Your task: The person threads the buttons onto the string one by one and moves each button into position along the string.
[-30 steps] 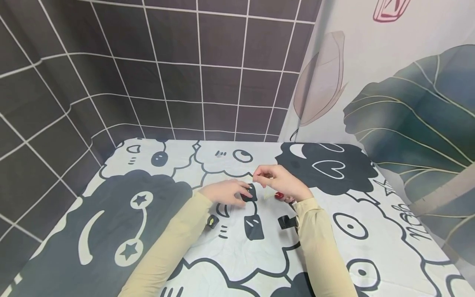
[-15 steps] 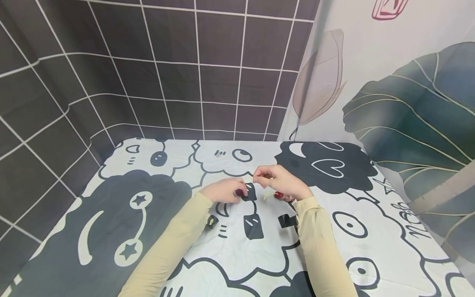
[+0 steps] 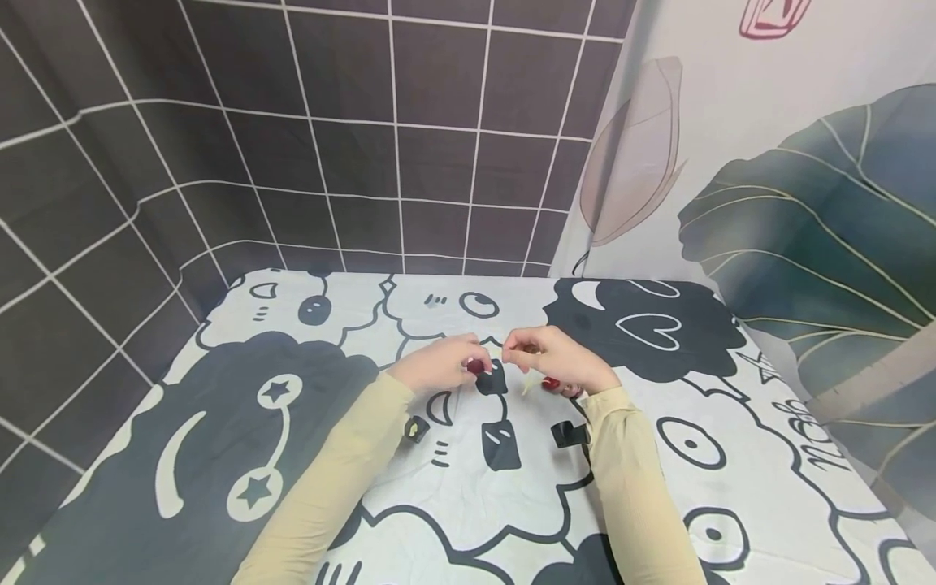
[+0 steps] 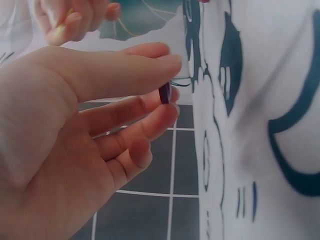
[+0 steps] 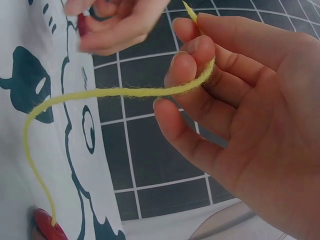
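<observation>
Between thumb and fingertips, my left hand (image 3: 442, 361) pinches a small dark red disc (image 3: 475, 366), shaped like a large button. The left wrist view shows this disc (image 4: 165, 93) edge-on, partly hidden by the thumb. To its right, my right hand (image 3: 552, 353) pinches yellow yarn (image 5: 135, 92) close to its tip, a short pointed end standing out past the fingers. From there the yarn loops down to a bright red disc (image 5: 49, 226) on the cloth, entering its face. In the head view this red disc (image 3: 550, 383) sits below the right hand.
A white cloth (image 3: 453, 504) with dark cartoon prints covers the table. Beside the red disc lie small pinkish pieces (image 3: 570, 391), partly hidden by the right wrist. A black strap piece (image 3: 417, 428) sits by the left sleeve, another black piece (image 3: 569, 434) by the right. A dark gridded curtain (image 3: 439, 162) hangs behind.
My left hand has risen from the cloth with the dark red disc, which now shows at its fingertips, closer to the right hand. The right hand has barely moved.
</observation>
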A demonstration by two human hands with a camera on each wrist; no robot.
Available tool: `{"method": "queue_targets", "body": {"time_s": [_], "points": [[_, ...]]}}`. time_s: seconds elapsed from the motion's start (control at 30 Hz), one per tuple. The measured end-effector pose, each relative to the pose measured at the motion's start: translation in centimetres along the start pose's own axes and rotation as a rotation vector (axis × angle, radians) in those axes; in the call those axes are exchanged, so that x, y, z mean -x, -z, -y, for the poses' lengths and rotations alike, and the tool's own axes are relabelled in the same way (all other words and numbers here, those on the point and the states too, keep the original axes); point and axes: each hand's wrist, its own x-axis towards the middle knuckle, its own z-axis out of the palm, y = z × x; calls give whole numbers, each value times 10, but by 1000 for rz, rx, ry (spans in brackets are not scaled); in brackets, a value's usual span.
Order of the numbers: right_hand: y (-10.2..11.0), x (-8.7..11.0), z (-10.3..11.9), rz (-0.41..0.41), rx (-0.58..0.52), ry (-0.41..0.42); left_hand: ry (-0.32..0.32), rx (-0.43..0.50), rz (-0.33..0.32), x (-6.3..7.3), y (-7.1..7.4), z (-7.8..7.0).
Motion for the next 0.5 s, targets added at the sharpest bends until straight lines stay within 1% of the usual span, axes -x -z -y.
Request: {"method": "queue_targets", "body": {"time_s": [0.1,0.23,0.33,0.5], "points": [[0,0,-1,26,-3,-4,7,3,-20,0,4,0],[-1,-1,-2,46,0,-3,-14,-7,-57,1,11,-2],[-3,-1,-1,57,-25,-34,-26,-6,-81,3,15,-4],[-5,-2,0,66,-49,-76,-20,-26,-108,4,19,-10]]}}
